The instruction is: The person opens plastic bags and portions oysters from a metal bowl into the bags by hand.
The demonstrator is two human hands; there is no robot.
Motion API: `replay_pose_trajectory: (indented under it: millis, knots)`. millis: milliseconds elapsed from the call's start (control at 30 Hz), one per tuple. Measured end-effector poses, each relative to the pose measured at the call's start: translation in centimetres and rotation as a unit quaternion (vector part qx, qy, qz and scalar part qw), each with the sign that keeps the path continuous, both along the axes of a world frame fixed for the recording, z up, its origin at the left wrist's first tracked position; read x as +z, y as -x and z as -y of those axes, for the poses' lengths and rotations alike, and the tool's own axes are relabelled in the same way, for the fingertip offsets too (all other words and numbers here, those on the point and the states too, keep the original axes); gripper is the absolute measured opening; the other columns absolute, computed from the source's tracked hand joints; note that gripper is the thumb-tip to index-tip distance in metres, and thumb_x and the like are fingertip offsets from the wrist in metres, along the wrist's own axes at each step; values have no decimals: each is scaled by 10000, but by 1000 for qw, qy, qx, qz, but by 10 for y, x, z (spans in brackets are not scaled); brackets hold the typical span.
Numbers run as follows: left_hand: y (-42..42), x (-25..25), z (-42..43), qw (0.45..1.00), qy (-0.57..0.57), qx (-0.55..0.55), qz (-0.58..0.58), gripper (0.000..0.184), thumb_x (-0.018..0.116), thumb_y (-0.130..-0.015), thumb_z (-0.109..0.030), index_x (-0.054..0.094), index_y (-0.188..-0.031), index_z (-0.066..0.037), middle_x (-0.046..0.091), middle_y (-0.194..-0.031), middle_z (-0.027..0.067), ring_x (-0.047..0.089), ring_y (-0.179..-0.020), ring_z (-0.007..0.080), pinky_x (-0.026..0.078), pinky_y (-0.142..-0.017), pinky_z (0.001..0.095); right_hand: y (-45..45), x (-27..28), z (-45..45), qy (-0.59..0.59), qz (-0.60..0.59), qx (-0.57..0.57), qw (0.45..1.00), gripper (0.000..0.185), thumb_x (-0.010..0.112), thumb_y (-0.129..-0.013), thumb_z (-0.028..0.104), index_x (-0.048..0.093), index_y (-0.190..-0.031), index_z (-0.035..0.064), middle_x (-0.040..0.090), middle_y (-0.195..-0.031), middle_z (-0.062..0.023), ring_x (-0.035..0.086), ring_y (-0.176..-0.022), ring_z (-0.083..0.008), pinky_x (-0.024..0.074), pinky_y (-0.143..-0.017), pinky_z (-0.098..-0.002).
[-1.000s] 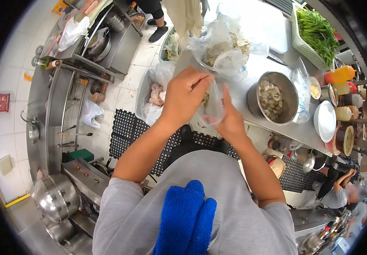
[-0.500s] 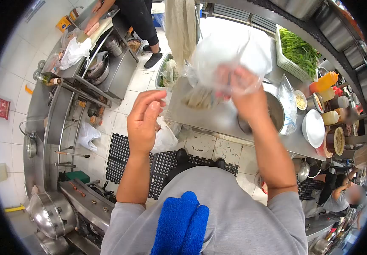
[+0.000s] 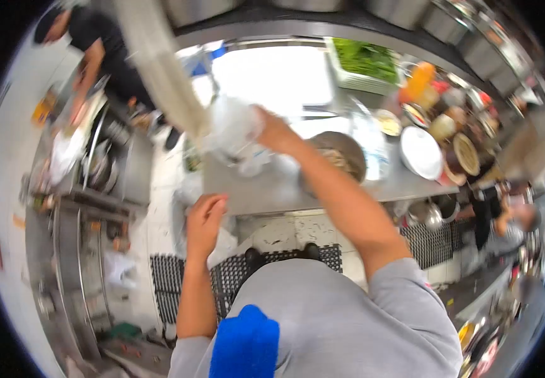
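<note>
My right hand (image 3: 273, 131) is closed on a clear plastic bag (image 3: 234, 125), held over the left part of the steel counter (image 3: 253, 194). Motion blur hides what, if anything, is inside the bag. By the counter's front left corner is my left hand (image 3: 204, 228), its fingers loosely bent, thumb apart, holding nothing. Under my right forearm stands a metal pot (image 3: 355, 165) with pale pieces in it. A white cutting board (image 3: 272, 70) lies behind the bag.
A white basket of green vegetables (image 3: 364, 80) stands at the back. To the right are a white bowl (image 3: 421, 153), sauce bottles (image 3: 418, 80) and containers. A cloth (image 3: 159, 60) hangs at left. Co-workers are at far left (image 3: 99, 47) and far right (image 3: 505, 220).
My right hand has moved left and lower with the plastic bag, toward the hanging cloth. My left hand has dropped slightly, still holding nothing. The whole view has turned.
</note>
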State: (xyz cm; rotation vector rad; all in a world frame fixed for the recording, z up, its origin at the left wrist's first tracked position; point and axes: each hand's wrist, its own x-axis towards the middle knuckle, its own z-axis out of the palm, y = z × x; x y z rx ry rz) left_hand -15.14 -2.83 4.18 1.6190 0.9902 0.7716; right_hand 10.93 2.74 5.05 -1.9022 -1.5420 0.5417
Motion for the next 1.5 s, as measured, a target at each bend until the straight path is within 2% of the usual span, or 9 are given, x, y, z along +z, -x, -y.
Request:
replay_pose_trajectory:
  millis: [133,200,367,467,700,833,1100,1400,1500]
  knots:
    - [-34,-37,-18,998,64,-6,-5,228,563,-864,-134,601,-1063,-30,580,-990,72,566,-851,136,462,-726,252,-7,12,36,50,-63,-2,997,747,690,-754,216,293,-1377,96,565,-1152,-232,553,-1054,-378,442,-895,-404]
    - [-49,-49,-29,998,-36,-4,-51,283,581,-857,-160,580,-1119,-53,569,-1028,69,562,-898,146,457,-741,258,-7,16,54,67,-54,-6,996,749,682,-757,189,281,-1385,105,587,-1121,-211,583,-1009,-347,464,-855,-395]
    - [-85,-64,-43,997,33,-25,-70,349,595,-853,-189,554,-1167,-44,569,-1066,53,546,-918,136,442,-752,261,-59,32,119,35,-59,36,997,576,652,-783,277,455,-1288,82,657,-963,-108,623,-867,-235,477,-801,-327]
    - [-95,-58,-31,994,111,-15,-1,397,597,-853,-195,523,-1204,-24,567,-1091,51,538,-920,132,434,-766,263,-114,23,180,-97,-161,-97,977,409,628,-838,265,545,-1186,67,654,-899,-70,606,-783,-139,475,-702,-269]
    - [-73,-80,-15,998,6,44,-34,366,594,-850,-164,522,-1176,-12,567,-1070,55,528,-897,119,430,-780,258,-170,-56,299,12,-202,-327,923,304,592,-843,177,578,-1101,16,620,-788,-54,593,-718,-112,451,-601,-242]
    - [-56,-101,10,996,50,54,-56,344,572,-856,-156,535,-1183,-56,572,-1014,49,531,-869,113,470,-736,257,-161,-95,304,27,-258,-334,906,255,598,-843,153,602,-1058,17,633,-807,-63,599,-719,-119,462,-606,-257]
    - [-75,-112,48,990,63,-33,-121,244,589,-847,-130,580,-1069,-31,554,-1083,54,552,-854,119,450,-760,251,-176,-122,248,-151,138,-207,957,223,601,-792,73,629,-1012,47,608,-999,-150,575,-938,-298,486,-783,-352]
    - [-96,-87,54,989,91,-88,-73,273,547,-891,-158,523,-1142,-54,506,-1164,49,578,-895,147,473,-739,274,-200,-145,237,-44,290,-177,940,278,682,-715,183,586,-886,-15,557,-939,-145,521,-893,-334,468,-772,-408]
    - [-105,-57,45,946,289,57,136,383,519,-903,-247,413,-1236,-92,420,-1253,103,577,-895,194,505,-728,343,-196,-136,238,-67,297,-147,941,307,704,-694,202,601,-916,17,548,-956,-140,522,-907,-316,464,-779,-386]
